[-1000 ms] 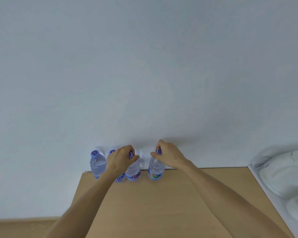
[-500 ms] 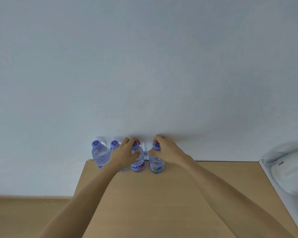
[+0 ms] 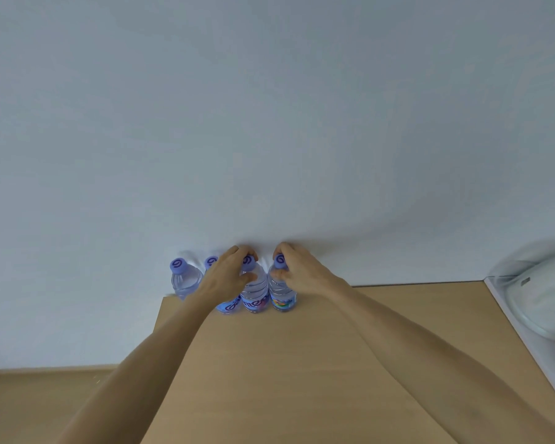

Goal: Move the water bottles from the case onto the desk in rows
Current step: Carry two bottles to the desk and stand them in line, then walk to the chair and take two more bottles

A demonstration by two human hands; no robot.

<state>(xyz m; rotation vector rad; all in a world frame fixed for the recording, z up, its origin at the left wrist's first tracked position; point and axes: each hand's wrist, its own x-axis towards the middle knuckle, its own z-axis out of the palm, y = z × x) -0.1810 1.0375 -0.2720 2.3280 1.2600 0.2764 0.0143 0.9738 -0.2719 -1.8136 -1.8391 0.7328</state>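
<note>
Four water bottles stand upright in one row along the far edge of the wooden surface (image 3: 302, 363), right against the pale wall (image 3: 269, 123). The left hand (image 3: 226, 277) is curled over the neck and shoulder of the third bottle (image 3: 255, 293) from the left, fingers wrapped behind its purple cap and thumb across the front of the clear body. The right hand (image 3: 302, 272) grips the fourth bottle (image 3: 282, 298), the rightmost one, with fingers curved round its cap and thumb pressing the upper body; its colourful label shows below the hand. Those two bottles stand just beside each other, nearly touching. The second bottle (image 3: 228, 306) is mostly hidden behind the left wrist, only its cap and label showing. The first bottle (image 3: 185, 282) stands apart from both hands at the surface's left corner. A white rounded object (image 3: 545, 299) lies at the right edge.
</note>
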